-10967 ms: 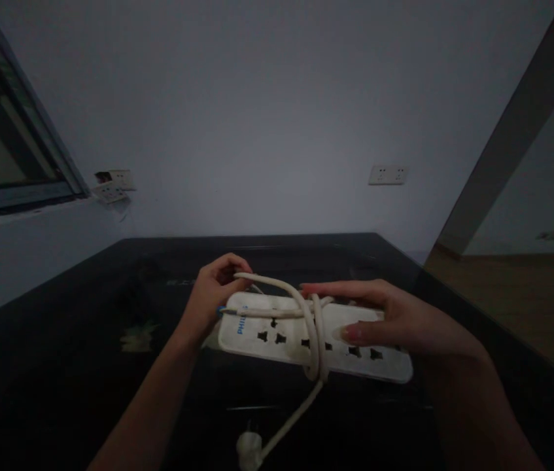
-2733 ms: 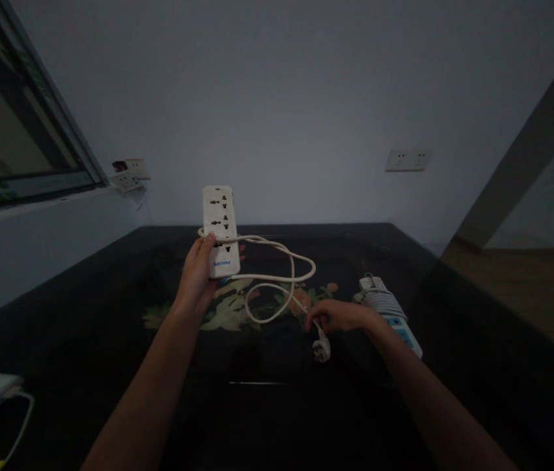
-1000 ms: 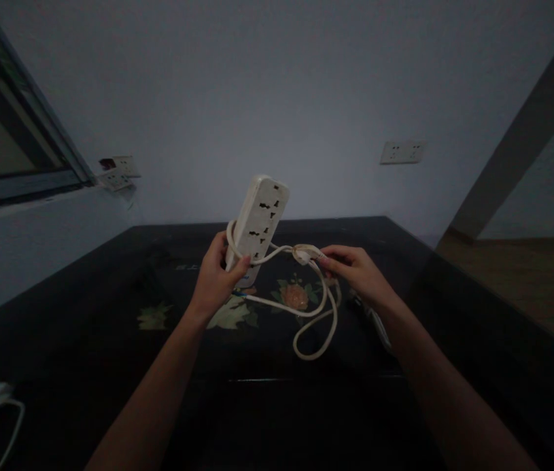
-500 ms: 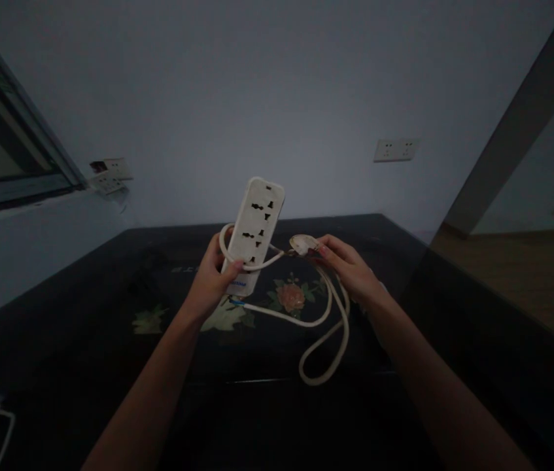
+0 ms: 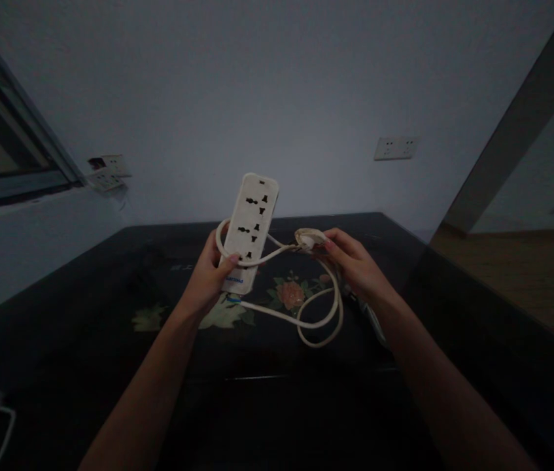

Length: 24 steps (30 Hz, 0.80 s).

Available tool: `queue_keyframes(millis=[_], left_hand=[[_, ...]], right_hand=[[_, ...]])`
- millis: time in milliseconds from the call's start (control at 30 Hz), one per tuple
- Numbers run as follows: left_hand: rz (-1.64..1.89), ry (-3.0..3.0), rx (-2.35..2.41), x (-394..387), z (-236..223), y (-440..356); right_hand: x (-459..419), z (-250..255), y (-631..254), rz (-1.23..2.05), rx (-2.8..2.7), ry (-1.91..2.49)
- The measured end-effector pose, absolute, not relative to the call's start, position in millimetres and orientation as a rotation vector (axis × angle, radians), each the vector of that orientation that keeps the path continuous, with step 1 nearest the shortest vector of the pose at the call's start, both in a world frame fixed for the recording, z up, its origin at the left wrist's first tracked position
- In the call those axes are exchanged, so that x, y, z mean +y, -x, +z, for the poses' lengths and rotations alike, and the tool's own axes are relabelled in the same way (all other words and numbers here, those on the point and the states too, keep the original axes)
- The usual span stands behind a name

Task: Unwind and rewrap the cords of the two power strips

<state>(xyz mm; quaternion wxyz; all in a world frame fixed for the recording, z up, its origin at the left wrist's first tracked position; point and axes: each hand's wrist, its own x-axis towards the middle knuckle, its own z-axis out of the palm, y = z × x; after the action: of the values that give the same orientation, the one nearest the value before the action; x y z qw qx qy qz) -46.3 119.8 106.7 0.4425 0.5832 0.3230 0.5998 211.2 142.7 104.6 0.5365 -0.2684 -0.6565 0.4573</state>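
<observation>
Evidently, both hands were occupied above the dark table (image 5: 267, 409). The left hand (image 5: 210, 271) was closed on the lower part of the white power strip (image 5: 253, 219), its thumb on the front face. The strip was tilted, sockets toward the viewer, its lettering at the low end. The cord (image 5: 281, 316) left that low end, where a blue part showed, and hung in loops to the right; one turn crossed the strip near the thumb. The right hand (image 5: 355, 261) held the plug (image 5: 310, 239) in a narrow finger grip, just right of the strip. A pale object (image 5: 376, 325) lay partly hidden beside the right forearm. A wall socket (image 5: 396, 148) was mounted beyond the table; a floral print (image 5: 291, 296) marked its top.
</observation>
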Motion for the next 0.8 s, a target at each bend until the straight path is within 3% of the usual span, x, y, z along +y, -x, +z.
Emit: queue_keyframes(millis=[533, 800], left_hand=[[1.544, -1.494, 1.023, 125, 101, 51], [1.478, -1.671, 1.072, 123, 100, 46]], right_hand=[[142, 118, -229, 1.013, -1.374, 0.609], [135, 123, -232, 1.105, -1.774, 0.776]])
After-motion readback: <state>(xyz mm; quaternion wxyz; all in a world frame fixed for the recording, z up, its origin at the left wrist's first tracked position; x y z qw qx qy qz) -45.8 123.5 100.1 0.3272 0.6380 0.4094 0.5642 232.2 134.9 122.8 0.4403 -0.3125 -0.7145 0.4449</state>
